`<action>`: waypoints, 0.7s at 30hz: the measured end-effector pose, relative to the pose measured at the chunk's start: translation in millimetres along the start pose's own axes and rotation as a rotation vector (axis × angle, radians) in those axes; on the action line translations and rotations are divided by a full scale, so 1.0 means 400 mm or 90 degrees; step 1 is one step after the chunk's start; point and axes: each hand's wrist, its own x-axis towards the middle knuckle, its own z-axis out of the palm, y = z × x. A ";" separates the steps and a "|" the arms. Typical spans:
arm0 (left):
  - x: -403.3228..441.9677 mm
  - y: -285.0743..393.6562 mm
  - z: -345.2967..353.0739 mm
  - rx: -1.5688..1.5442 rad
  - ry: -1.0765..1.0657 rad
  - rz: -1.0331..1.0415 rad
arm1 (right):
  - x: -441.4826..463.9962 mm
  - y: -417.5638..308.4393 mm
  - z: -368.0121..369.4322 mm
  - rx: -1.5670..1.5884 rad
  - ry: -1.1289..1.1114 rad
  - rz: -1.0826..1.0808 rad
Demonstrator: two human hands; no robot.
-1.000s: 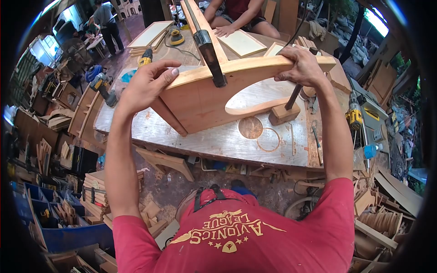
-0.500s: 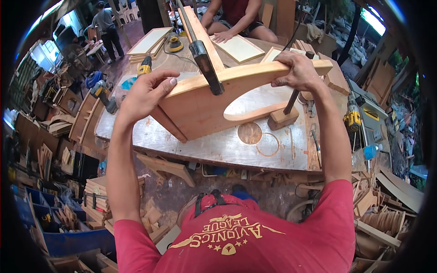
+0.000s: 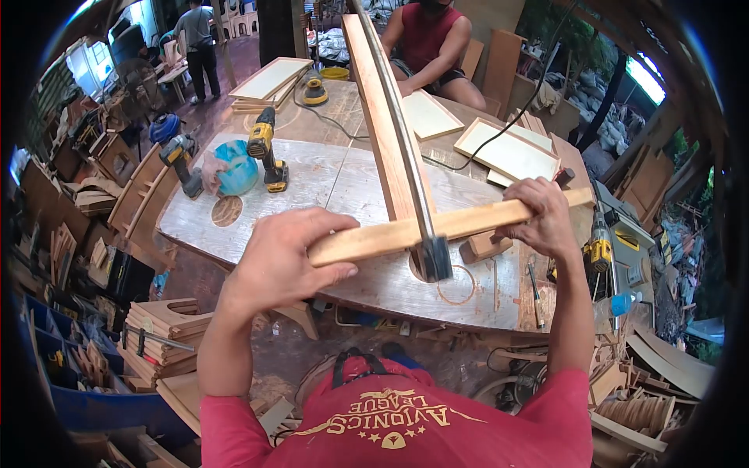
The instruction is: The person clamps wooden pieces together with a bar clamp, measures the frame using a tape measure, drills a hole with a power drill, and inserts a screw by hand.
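Observation:
My left hand (image 3: 285,253) grips the left end of a wooden frame (image 3: 359,240), thumb below and fingers over the top. Near the other end, my right hand (image 3: 538,214) is closed around the same piece. Its narrow edge faces up, hiding most of the sides. A long bar clamp (image 3: 402,129) crosses it, with a black jaw (image 3: 435,259) on the near side. Beside the bar, a long wooden board (image 3: 374,101) stretches away from me. Under the right part of the frame, a wooden block (image 3: 485,246) rests on the worktable (image 3: 312,183).
A yellow drill (image 3: 268,148) stands beside a blue bundle (image 3: 236,168), with another drill (image 3: 181,160) further left. A sander (image 3: 315,92) and framed panels (image 3: 507,148) lie at the back. Someone in a red sleeveless shirt (image 3: 425,39) sits across the table. A cable (image 3: 499,132) crosses there.
The frame has come lower and closer, turning from showing its broad face to showing its top edge. Both hands moved down with it, and the clamp and long board swung along.

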 end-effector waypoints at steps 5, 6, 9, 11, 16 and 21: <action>-0.026 0.020 0.021 -0.008 0.017 0.020 | -0.040 -0.005 -0.003 0.003 0.020 -0.022; -0.026 0.017 0.024 -0.010 0.009 0.027 | -0.048 -0.007 -0.005 -0.003 0.026 -0.015; -0.040 0.014 0.027 -0.062 0.035 0.015 | -0.050 -0.013 -0.002 -0.005 0.039 -0.012; -0.049 0.008 0.037 -0.170 0.108 -0.015 | -0.049 -0.017 -0.001 0.001 0.045 -0.010; -0.063 0.005 0.047 -0.168 0.155 -0.002 | -0.056 -0.023 0.002 0.002 0.055 -0.021; -0.082 0.011 0.067 -0.306 0.211 -0.081 | -0.062 -0.020 0.006 0.003 0.048 -0.029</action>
